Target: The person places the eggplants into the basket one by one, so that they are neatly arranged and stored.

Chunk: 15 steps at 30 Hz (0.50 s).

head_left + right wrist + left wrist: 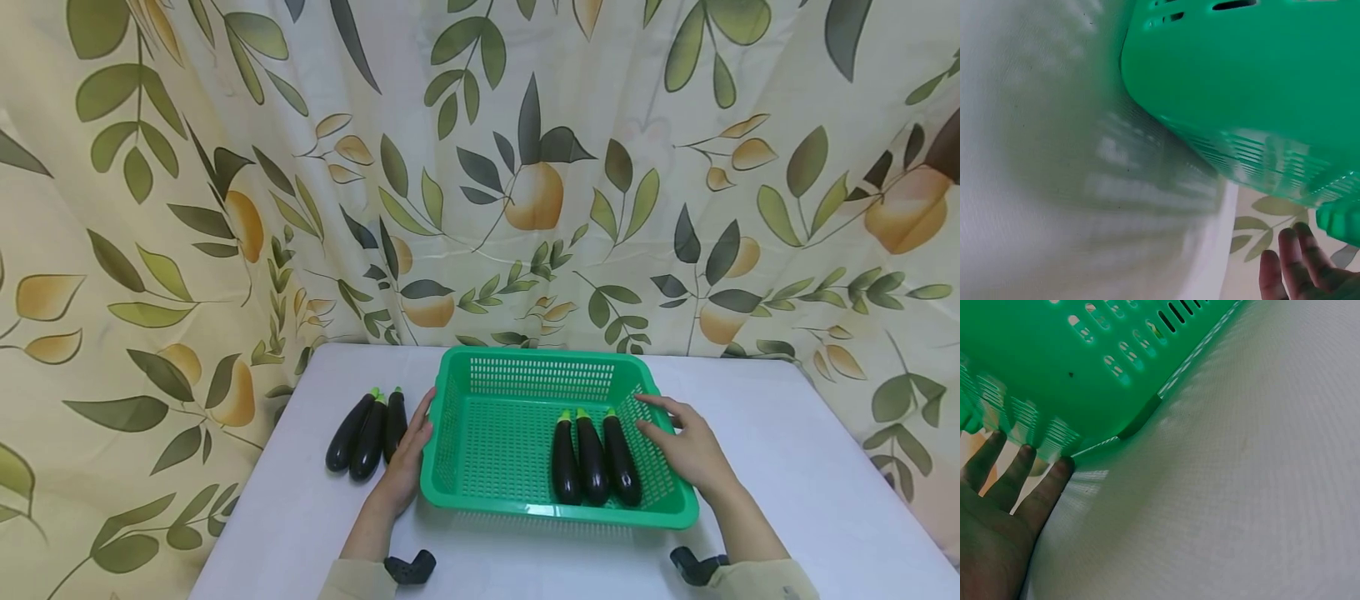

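Eggplants (592,463) show inside the basket (525,509) only in head view, left hand (407,461) and right hand (695,450) uncurled alongside.

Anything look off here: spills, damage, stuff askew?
Nothing stands out; no spill or damage visible. Three eggplants lie side by side in the right half of the green basket; three other eggplants lie grouped on the table left of it.
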Motion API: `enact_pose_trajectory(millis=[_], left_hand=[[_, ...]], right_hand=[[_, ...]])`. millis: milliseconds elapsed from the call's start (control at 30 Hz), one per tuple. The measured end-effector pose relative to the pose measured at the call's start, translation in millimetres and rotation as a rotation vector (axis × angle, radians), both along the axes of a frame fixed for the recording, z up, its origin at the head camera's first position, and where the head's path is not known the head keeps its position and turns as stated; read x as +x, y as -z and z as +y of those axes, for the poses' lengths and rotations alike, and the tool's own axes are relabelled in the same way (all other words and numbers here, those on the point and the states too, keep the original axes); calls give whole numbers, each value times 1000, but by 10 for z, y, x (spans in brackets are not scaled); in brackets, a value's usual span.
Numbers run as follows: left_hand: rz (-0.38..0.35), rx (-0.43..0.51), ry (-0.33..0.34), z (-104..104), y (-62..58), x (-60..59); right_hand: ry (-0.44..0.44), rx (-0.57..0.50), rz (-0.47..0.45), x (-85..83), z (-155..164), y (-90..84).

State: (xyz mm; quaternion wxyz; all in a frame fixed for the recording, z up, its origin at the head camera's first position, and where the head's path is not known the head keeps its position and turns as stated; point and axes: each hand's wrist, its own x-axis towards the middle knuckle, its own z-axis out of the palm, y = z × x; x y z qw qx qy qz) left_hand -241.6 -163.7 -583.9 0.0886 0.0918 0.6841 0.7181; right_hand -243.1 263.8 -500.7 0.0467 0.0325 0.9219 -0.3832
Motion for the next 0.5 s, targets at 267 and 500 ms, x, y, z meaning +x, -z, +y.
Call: enact_pose_trajectory(millis=[267,500], left_hand=[[-6,12,4,-4,13,-16],[-3,11,3,-4,19,-10]], right_hand=[[-49,-85,-12,-27,22,68],[-81,-176,-78,-51,44,118]])
